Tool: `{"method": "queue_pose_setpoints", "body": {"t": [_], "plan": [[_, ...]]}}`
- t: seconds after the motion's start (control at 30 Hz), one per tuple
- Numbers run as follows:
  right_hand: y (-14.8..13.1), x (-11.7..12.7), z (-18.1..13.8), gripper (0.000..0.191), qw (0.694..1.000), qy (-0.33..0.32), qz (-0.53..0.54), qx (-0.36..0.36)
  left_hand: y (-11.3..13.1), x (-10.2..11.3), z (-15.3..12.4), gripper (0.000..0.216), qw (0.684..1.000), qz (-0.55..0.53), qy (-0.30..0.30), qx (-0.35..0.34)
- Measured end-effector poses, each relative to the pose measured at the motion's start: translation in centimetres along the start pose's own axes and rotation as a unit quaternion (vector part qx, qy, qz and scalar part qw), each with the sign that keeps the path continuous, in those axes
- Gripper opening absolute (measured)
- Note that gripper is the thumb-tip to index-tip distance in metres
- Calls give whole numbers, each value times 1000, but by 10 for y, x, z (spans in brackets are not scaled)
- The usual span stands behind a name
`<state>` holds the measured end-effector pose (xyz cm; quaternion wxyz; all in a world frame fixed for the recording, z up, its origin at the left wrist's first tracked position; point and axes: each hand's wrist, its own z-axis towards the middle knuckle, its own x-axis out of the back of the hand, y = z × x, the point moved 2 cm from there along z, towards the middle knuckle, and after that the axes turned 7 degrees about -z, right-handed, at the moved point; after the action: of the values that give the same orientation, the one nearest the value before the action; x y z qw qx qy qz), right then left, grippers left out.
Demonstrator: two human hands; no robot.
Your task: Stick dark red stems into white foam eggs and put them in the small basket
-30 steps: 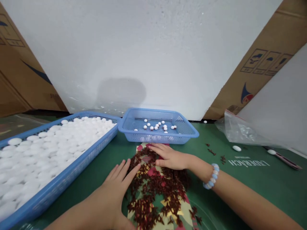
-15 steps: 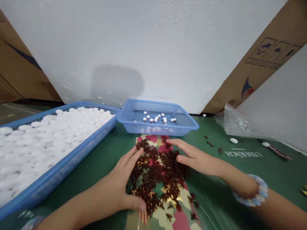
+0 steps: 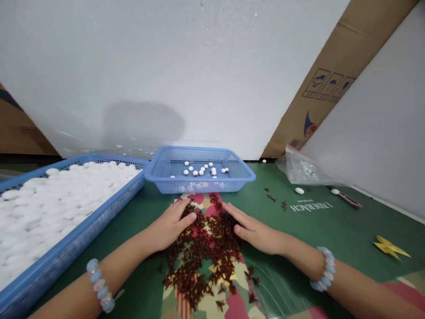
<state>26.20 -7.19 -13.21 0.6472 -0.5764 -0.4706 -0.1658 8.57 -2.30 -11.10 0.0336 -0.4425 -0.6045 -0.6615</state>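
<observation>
A loose heap of small dark reddish-brown star-shaped pieces (image 3: 199,252) is spread over a patterned red, green and cream strip (image 3: 237,305). My left hand (image 3: 171,226) lies along the heap's upper left edge, fingers stretched out and thumb apart. Across from it, my right hand (image 3: 254,230) touches the upper right edge, fingers extended and thumb spread. Neither hand grips anything. Just beyond the fingertips stands a small blue perforated basket (image 3: 199,186) with several white oval pieces, some showing a dark bit at one end.
At left, a large blue tray (image 3: 109,212) is full of white oval pieces (image 3: 59,208). To the right lie a clear plastic bag (image 3: 302,168), a slim pink tool (image 3: 348,199), a single white oval (image 3: 299,191) and a yellow folded piece (image 3: 390,248). A white panel (image 3: 186,71) rises behind.
My left hand has moved forward, from the heap's lower left side to its upper left edge. My right hand stays at the right edge. The view has shifted rightward.
</observation>
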Motion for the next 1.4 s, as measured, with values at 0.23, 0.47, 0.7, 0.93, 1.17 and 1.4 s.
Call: {"method": "queue_pose_setpoints", "body": {"t": [0.23, 0.47, 0.7, 0.93, 1.17, 1.4], "plan": [[-6, -1, 23, 81, 995, 81, -14, 55, 8, 3, -7, 59, 996, -84, -4, 14], [4, 7, 46, 57, 992, 104, -55, 45, -4, 4, -3, 58, 979, -199, 15, 30], [-12, 5, 53, 41, 991, 82, -92, 53, 1, 12, -7, 54, 986, -152, 64, 5], [-25, 4, 56, 36, 987, 85, -96, 94, 12, 22, 11, 35, 996, 31, 63, -53], [-14, 6, 60, 35, 983, 114, -127, 72, 9, 1, 22, 36, 989, 112, 4, -98], [-17, 8, 59, 29, 986, 79, -130, 75, 18, 11, -2, 34, 988, 131, -4, -78]]}}
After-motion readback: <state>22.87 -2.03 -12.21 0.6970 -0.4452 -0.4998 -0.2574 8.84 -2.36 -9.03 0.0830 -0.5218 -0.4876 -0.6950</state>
